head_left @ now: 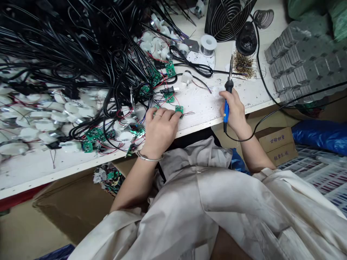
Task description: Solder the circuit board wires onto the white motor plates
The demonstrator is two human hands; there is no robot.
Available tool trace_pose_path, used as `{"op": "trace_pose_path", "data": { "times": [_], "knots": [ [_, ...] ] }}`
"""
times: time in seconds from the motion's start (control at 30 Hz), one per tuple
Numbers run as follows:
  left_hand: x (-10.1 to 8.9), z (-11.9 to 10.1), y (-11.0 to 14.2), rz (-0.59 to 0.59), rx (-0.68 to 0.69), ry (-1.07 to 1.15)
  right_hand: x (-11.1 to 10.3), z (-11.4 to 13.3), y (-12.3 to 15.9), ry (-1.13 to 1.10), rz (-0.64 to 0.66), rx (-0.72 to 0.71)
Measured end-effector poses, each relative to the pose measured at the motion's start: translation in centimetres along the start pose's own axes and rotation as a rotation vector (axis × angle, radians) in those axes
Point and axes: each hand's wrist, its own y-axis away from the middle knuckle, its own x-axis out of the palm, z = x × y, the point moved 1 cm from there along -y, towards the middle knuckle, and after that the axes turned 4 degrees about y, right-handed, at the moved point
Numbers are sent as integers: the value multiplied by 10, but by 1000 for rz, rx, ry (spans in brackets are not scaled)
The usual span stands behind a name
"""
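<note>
My right hand (234, 108) is wrapped round the blue handle of a soldering iron (226, 108), its metal tip pointing away from me near a patch of brown grains. At the bench's front edge, my left hand (162, 126) is bent palm down, its fingertips closed on a small green circuit board (179, 109) with thin red wires. Part of that grip is hidden under the fingers. Just beyond lies another green board (169, 96) with a black and silver plug piece. A white motor piece (187, 77) and a coiled black cable (200, 66) lie between the hands.
Black cables (89, 43) and white motor parts (48, 119) crowd the left. At the back are a solder spool (208, 45), a black fan (227, 18) and a soldering iron stand (246, 38). Clear-wrapped stacks (306, 57) stand right. The iron's cord (292, 99) crosses there.
</note>
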Motion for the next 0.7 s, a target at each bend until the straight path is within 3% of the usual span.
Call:
{"op": "trace_pose_path", "data": {
  "times": [0.1, 0.2, 0.37, 0.57, 0.7],
  "knots": [
    [7, 12, -1, -76, -30, 27, -5, 3, 6, 47, -34, -57],
    [12, 18, -4, -157, -73, 159, -8, -5, 6, 92, 12, -157],
    [10, 11, -6, -346, -104, 336, -5, -8, 7, 122, -3, -116],
    [11, 8, 6, -269, -30, 254, 21, 29, 21, 136, -131, -122],
    [11, 10, 15, -165, 27, 243, 28, 41, 19, 16, -27, -120]
  ]
}}
